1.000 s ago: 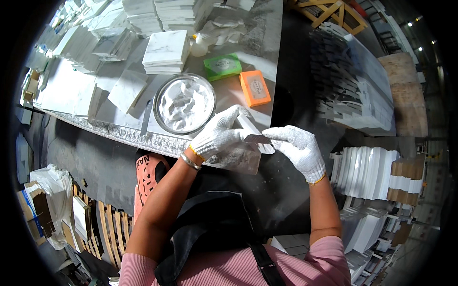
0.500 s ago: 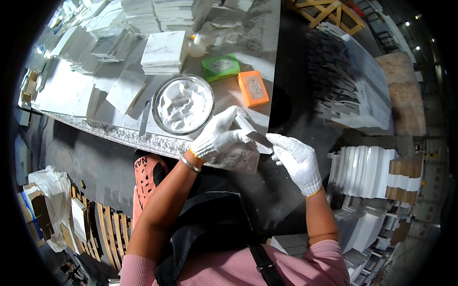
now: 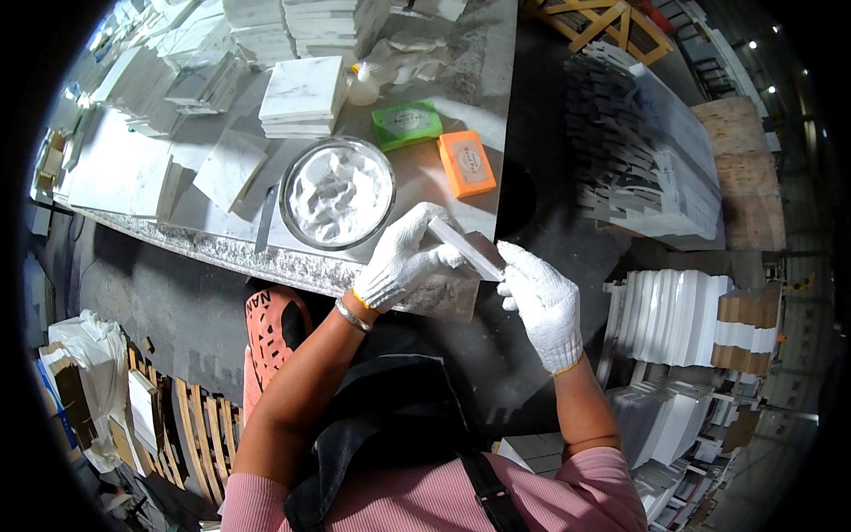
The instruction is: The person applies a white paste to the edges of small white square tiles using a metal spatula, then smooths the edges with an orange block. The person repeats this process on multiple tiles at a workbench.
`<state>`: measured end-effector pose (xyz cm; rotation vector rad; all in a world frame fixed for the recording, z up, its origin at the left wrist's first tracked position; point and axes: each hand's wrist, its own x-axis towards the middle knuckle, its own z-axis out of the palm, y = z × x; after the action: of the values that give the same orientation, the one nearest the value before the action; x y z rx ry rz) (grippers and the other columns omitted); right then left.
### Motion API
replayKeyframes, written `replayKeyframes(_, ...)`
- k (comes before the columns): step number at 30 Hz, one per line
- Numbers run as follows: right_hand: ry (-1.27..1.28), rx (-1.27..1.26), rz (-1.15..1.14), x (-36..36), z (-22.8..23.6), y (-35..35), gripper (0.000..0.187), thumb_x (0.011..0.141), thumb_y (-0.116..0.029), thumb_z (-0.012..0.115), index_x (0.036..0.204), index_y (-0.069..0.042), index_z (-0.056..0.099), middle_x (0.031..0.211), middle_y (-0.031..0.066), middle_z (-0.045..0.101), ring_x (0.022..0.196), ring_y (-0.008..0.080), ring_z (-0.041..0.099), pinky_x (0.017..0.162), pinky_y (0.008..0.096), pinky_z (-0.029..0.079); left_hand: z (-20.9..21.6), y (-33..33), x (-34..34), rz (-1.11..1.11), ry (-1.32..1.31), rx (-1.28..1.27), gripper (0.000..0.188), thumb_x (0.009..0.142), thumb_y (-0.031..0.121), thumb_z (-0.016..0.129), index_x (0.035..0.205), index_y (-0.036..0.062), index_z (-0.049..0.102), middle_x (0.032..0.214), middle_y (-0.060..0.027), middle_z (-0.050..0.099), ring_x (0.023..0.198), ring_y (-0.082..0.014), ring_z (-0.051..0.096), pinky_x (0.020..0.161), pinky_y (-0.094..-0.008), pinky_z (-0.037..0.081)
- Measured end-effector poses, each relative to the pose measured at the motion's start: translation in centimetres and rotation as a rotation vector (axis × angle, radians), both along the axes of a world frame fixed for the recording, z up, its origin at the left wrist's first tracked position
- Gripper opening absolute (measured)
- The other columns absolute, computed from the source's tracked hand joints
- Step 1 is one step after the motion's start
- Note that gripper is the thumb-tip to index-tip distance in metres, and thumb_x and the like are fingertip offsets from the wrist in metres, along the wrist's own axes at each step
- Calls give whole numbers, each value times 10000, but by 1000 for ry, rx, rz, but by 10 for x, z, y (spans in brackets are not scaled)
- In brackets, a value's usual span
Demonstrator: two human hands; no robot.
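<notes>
My left hand (image 3: pixel 406 255), in a white knit glove, grips a small flat white tile (image 3: pixel 467 248) by its left end, thumb on the near side. The tile is tilted with a thin edge toward me, past the table's near edge. My right hand (image 3: pixel 542 306), gloved alike, has its fingers closed at the tile's right end; whether anything small is also between them is hidden. Close to my left hand on the table stands a clear round bowl (image 3: pixel 292 229) of lumpy white powder (image 3: pixel 337 191). A flat metal strip (image 3: pixel 265 220) lies left of it.
A green box (image 3: pixel 406 124) and an orange box (image 3: pixel 467 165) lie beyond my hands, near a small white bottle (image 3: pixel 363 87). Stacked marble tiles (image 3: pixel 304 93) cover the table's far left. Slab stacks (image 3: pixel 678 168) stand to the right; a slatted pallet (image 3: pixel 204 426) is at lower left.
The tile has turned slightly in my hands, showing more of its thin edge and darker far face. My right hand has shifted a little left; both hands keep hold.
</notes>
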<state>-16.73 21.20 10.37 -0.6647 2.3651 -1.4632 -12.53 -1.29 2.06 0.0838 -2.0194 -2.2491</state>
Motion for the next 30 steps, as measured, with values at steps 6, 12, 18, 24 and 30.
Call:
replayKeyframes(6,42,137,-29,7,17,1,410,990,-33,639,1394,-97,655,957,109,759,710,113,680,609,261,556,-1,1,2,29,-1,-40,389,878,167,833,1173,45,611,1032,-10,643,986,-86,596,881,-288,524)
replayKeyframes(12,-84,100,-102,18,18,-4,428,1003,-20,603,1429,-59,617,923,86,729,732,74,634,620,230,537,-5,2,4,27,26,43,394,858,162,844,1154,44,613,1047,-10,647,978,-92,606,875,-291,533)
replayKeyframes(18,-92,65,-123,20,12,-8,422,1014,-21,585,1435,-16,596,917,73,710,744,65,617,622,216,528,-5,2,4,20,21,56,396,843,152,851,1144,46,615,1055,-14,647,984,-94,609,886,-293,531)
replayKeyframes(24,-144,26,-171,24,14,-9,421,1005,-25,616,1426,-40,612,811,79,710,627,66,595,567,240,511,-5,1,6,24,3,51,413,832,166,858,1140,39,615,1066,-24,655,994,-102,613,899,-295,528)
replayKeyframes(30,-111,19,-224,37,13,-10,424,1006,-24,619,1429,-31,604,816,89,717,627,67,605,567,242,515,-11,3,8,53,29,-4,416,837,170,855,1145,30,613,1080,-33,663,1007,-111,614,918,-303,522)
